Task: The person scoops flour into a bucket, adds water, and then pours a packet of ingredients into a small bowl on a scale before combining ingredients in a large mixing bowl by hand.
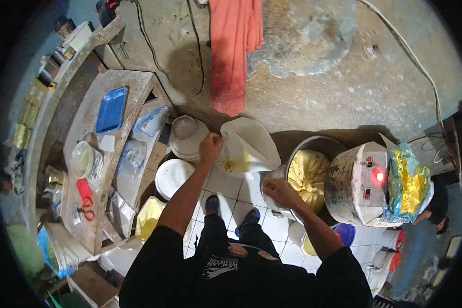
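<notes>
My left hand (212, 147) is closed at the left rim of a white plastic tub (264, 143), which has yellow smears inside and stands against the wall. Close to the left rim of a large metal mixing bowl (331, 147), my right hand (278, 191) has its fingers curled; what they hold, if anything, is hidden. Pale yellow dough (307, 174) lies folded in the bowl. The mixer's head (355, 177), with switches and a lit red lamp, covers the bowl's right side.
An opened bag with a yellow block (413, 190) sits on the mixer. Lidded white buckets (174, 178) stand left of the tub. The wooden shelf (133, 84) holds a blue tray (112, 109) and red scissors (88, 209). A red cloth (231, 56) hangs on the wall above the tub.
</notes>
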Available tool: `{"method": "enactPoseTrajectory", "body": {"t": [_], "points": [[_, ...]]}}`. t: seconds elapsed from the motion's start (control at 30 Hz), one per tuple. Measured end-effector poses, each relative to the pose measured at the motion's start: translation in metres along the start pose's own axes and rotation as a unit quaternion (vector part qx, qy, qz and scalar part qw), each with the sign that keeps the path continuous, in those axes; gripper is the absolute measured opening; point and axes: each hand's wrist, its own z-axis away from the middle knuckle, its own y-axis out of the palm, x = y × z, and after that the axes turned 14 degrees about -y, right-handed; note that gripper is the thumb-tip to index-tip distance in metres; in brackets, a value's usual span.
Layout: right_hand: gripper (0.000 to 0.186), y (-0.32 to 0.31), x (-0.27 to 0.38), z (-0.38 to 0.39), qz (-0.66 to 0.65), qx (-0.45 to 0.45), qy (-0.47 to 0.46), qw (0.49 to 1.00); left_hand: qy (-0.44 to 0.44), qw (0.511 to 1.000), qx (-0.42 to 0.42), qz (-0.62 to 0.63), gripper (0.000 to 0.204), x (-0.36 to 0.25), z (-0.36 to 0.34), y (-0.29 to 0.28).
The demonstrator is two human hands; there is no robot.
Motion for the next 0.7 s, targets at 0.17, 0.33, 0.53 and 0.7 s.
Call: {"method": "enactPoseTrajectory", "body": {"t": [0.17,0.33,0.53,0.7], "points": [[0.041,0.006,0.080,0.024,-0.012,0.098,0.089,0.991,0.043,0.996,-0.072,0.040,0.042,-0.053,-0.098,0.050],[0.037,0.008,0.128,0.033,-0.088,0.091,0.104,0.986,-0.051,0.988,-0.059,0.132,0.025,-0.055,-0.167,0.031],[0.037,0.004,0.030,-0.044,-0.299,-0.111,0.182,0.930,0.205,0.952,0.094,0.205,0.015,-0.010,-0.047,-0.043],[0.058,-0.004,-0.038,-0.233,-0.094,-0.452,0.087,0.883,-0.177,0.725,0.338,0.573,0.069,-0.097,0.061,-0.121]]}}
